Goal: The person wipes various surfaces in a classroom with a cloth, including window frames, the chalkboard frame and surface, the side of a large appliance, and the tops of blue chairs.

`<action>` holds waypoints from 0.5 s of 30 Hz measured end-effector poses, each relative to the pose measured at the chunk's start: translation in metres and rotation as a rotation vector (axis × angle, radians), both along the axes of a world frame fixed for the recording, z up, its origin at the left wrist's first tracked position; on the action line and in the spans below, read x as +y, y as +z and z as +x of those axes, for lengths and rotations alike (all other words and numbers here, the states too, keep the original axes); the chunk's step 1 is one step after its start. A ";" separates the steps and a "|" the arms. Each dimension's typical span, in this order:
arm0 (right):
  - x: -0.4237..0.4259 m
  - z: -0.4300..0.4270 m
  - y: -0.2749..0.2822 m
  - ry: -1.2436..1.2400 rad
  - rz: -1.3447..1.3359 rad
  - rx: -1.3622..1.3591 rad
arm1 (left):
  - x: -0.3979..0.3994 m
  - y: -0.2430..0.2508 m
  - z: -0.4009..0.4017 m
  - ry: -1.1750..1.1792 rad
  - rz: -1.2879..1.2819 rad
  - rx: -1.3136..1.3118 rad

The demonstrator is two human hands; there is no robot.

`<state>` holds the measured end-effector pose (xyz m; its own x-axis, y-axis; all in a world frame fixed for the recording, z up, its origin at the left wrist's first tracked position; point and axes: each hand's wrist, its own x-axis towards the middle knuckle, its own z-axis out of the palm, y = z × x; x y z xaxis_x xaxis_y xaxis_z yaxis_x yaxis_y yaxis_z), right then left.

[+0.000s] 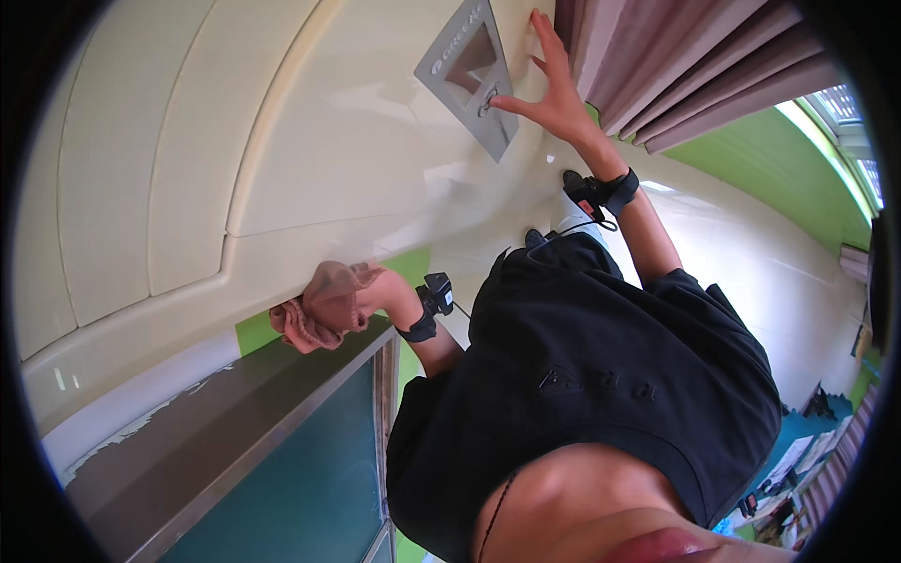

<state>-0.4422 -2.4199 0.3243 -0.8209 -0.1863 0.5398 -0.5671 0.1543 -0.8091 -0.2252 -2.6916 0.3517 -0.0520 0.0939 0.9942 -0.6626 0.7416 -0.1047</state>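
Observation:
A cream floor-standing air conditioner (pixel 338 155) of the make Gree fills the upper left. My left hand (pixel 379 287) grips a crumpled brownish-pink cloth (pixel 325 304) at the cabinet's edge; the cloth hides most of my fingers. On the cabinet's face is a grey control panel (pixel 501 134) with a dark display (pixel 473 63) and round buttons (pixel 487 100). My right hand (pixel 563 102) spreads its fingers beside this panel, holding nothing. Its thumb tip lies at the round buttons, and the other fingers reach along the cabinet's side.
Mauve curtains (pixel 662 63) hang just beyond my right hand, beside a green wall (pixel 767 155). Below the cloth runs a green board (pixel 295 464) with a metal frame and brown top ledge (pixel 204 415). Papers (pixel 795 454) and other items lie at the far right.

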 end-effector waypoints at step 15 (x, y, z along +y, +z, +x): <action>0.005 -0.001 0.004 -0.009 0.092 0.038 | 0.102 0.037 -0.053 -0.755 0.213 0.241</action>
